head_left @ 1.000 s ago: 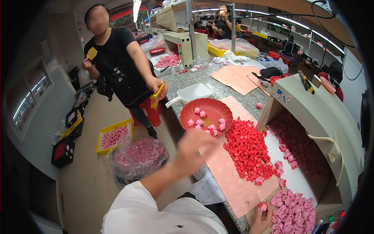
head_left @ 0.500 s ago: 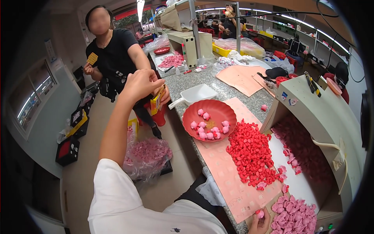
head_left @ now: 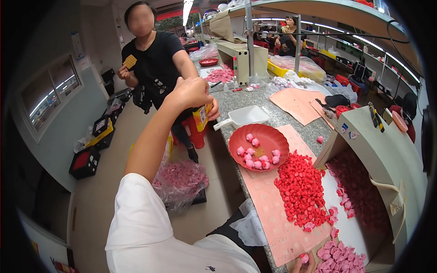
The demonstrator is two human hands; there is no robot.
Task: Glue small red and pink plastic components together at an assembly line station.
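Observation:
My left hand [head_left: 190,93] reaches out over the aisle, its fingers bent together at the top of a small yellow packet [head_left: 200,119]. What the fingers pinch is hidden behind the hand. A co-worker's hand [head_left: 214,110] holds that packet from the other side. Low at the bench's near edge, my right hand [head_left: 310,264] has its fingers around a small pink and red flower bud [head_left: 303,258]. Beside it lie a heap of pink petal pieces [head_left: 341,257] and, farther off, a pile of red pieces [head_left: 300,189]. Several pink buds rest in a red scalloped bowl [head_left: 235,150].
The co-worker [head_left: 157,59] stands across the aisle with a square biscuit [head_left: 130,61] in the other hand. A white scoop [head_left: 248,116] lies behind the bowl. A curved grey housing [head_left: 382,150] rises on the right. A clear bag of pink pieces [head_left: 182,182] sits on the floor.
The whole view has shifted, so the scene sits farther right. My left hand stays at the packet and my right hand keeps the flower bud.

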